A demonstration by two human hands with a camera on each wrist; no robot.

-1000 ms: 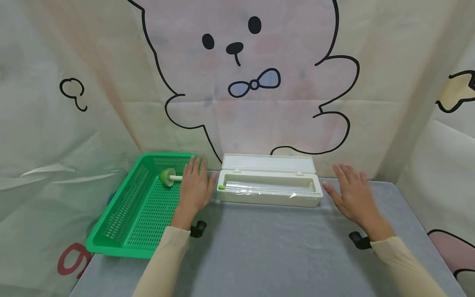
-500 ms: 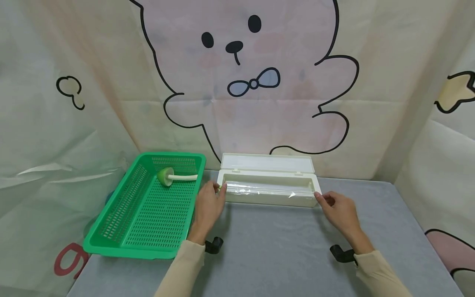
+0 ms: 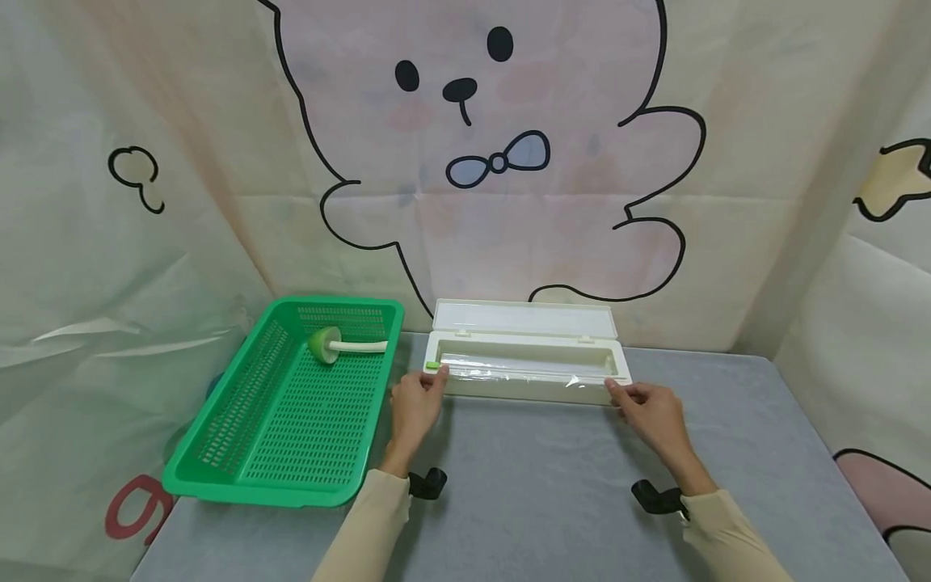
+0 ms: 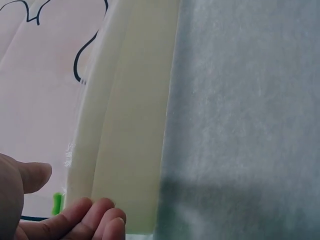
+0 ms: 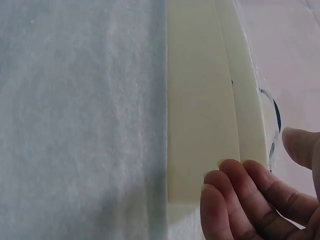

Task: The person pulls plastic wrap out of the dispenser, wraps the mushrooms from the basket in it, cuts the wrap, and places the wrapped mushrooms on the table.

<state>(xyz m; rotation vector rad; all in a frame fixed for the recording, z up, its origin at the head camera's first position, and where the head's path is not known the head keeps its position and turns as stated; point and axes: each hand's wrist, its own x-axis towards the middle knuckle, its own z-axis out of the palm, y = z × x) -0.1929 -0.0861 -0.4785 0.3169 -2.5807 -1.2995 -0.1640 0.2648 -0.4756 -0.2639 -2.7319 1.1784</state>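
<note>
Left of the left fingers, a green slotted plastic basket (image 3: 240,493) is holding a green-domed piece with a white stem (image 3: 325,346). The left hand (image 3: 416,408) is keeping its thumb parted from loosely bent fingers. Between both hands' fingers, a long cream open-lidded box (image 3: 524,391) is sitting, clear film (image 3: 509,364) (catching the light) covering its front edge. The right hand (image 3: 658,420) is mirroring that, thumb apart.

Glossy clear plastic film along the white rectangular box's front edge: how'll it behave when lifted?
Probably floppy: the glossy clear plastic film crinkles along the front edge of the white rectangular box. Likely light: it's see-through and looks thin. Possibly slippery, given its bright glints.
</note>
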